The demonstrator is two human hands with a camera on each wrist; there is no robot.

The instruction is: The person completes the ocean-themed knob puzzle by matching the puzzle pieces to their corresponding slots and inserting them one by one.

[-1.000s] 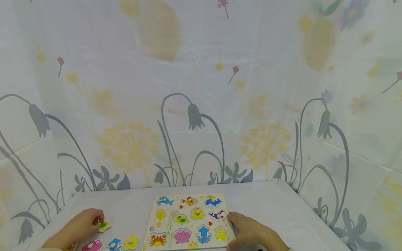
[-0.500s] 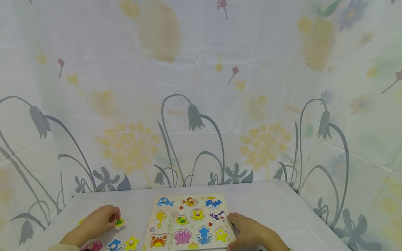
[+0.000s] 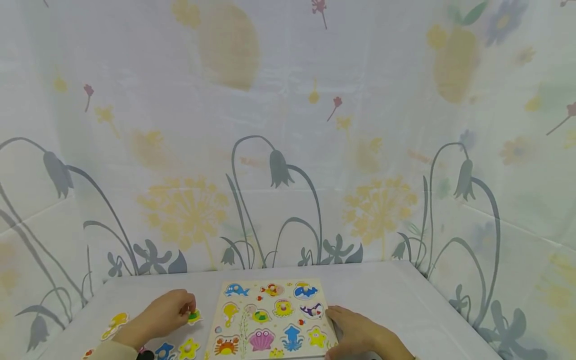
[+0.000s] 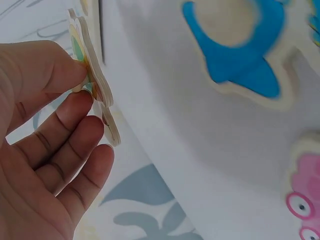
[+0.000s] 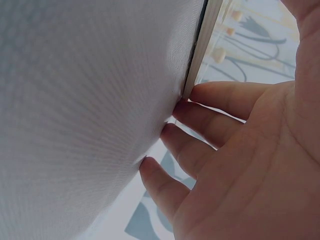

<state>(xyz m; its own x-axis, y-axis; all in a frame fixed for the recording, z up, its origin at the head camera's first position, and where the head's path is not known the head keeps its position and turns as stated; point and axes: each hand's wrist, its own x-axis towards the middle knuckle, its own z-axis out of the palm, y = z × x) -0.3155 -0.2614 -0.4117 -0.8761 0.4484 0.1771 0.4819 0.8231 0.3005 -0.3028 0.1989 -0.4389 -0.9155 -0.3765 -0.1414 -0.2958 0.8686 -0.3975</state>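
My left hand (image 3: 164, 315) pinches a green turtle puzzle piece (image 3: 194, 317) by its top, just left of the puzzle board. In the left wrist view the turtle piece (image 4: 97, 70) appears edge-on between thumb and fingers, held above the table. The puzzle board (image 3: 299, 354) lies flat, with sea animals in its spots, among them a printed turtle (image 3: 260, 315). My right hand (image 3: 357, 330) rests at the board's right edge. In the right wrist view its extended fingers (image 5: 225, 97) press on the white cloth, the foremost fingertip touching the board's edge (image 5: 202, 47).
Loose pieces lie left of the board: a yellow starfish (image 3: 188, 348), a blue piece (image 3: 164, 351) and a yellow seahorse (image 3: 116, 324). A pink piece (image 4: 312, 182) shows in the left wrist view. A flowered curtain (image 3: 288, 200) stands behind the white table (image 3: 378, 290).
My left hand has carried the turtle piece rightward across the table toward the board, uncovering the yellow seahorse piece. My right hand stays at the board's right edge.
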